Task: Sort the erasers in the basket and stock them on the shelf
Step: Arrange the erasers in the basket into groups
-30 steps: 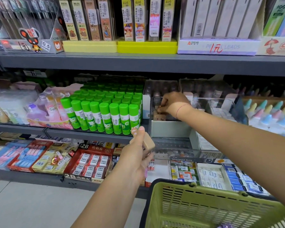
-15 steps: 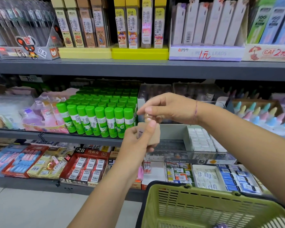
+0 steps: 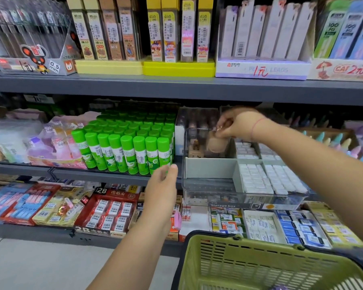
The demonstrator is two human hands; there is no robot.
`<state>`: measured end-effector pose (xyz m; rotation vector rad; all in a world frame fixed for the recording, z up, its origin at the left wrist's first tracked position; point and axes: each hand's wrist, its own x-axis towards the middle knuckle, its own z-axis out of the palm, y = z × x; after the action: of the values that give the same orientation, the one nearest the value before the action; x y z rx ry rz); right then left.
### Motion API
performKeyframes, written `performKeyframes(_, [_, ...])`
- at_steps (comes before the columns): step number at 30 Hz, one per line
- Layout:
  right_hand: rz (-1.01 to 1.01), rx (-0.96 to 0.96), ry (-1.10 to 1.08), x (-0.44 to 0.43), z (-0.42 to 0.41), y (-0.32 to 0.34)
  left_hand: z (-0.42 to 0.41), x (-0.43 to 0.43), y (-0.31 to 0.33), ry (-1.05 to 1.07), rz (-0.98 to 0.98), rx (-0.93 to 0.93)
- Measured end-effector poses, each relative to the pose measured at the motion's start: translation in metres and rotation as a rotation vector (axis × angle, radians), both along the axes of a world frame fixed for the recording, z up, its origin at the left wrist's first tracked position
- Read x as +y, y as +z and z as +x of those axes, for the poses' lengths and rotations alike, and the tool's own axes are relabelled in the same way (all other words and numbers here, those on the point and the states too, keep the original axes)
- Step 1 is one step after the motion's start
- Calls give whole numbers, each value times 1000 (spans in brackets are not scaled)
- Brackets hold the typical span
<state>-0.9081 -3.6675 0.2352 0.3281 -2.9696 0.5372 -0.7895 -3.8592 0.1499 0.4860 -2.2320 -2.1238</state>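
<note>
My right hand pinches a tan eraser by its top and holds it over the back left compartment of a clear storage box on the middle shelf. A few brown erasers stand in that compartment. White erasers fill the box's right compartments. My left hand hovers lower, in front of the shelf edge, with relaxed fingers and nothing in it. The green basket hangs at the bottom right; its contents are mostly out of view.
Green glue sticks stand in rows left of the box. Pencil lead packs line the top shelf. Boxed erasers and other packs fill the bottom shelf. Grey floor lies at the lower left.
The tan eraser passed from my left hand to my right. My right hand carried it back to the box's rear compartment. My left hand dropped away, now holding nothing.
</note>
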Motion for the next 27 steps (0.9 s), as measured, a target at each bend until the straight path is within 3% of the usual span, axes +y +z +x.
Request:
performKeyframes(3, [236, -8, -38, -8, -14, -22, 2, 11, -5, -87, 78, -107])
performKeyframes(9, [197, 24, -118, -20, -33, -46, 2, 16, -10, -121, 226, -168])
performKeyframes(20, [334, 8, -107, -21, -34, -53, 1, 15, -15, -124, 236, -131])
performKeyframes(23, [173, 13, -133, -18, -14, -45, 3, 12, -20, -111, 173, -151])
performKeyframes(27, [-179, 351, -41, -12, 55, -46, 17, 7, -38, -93, 12, -176])
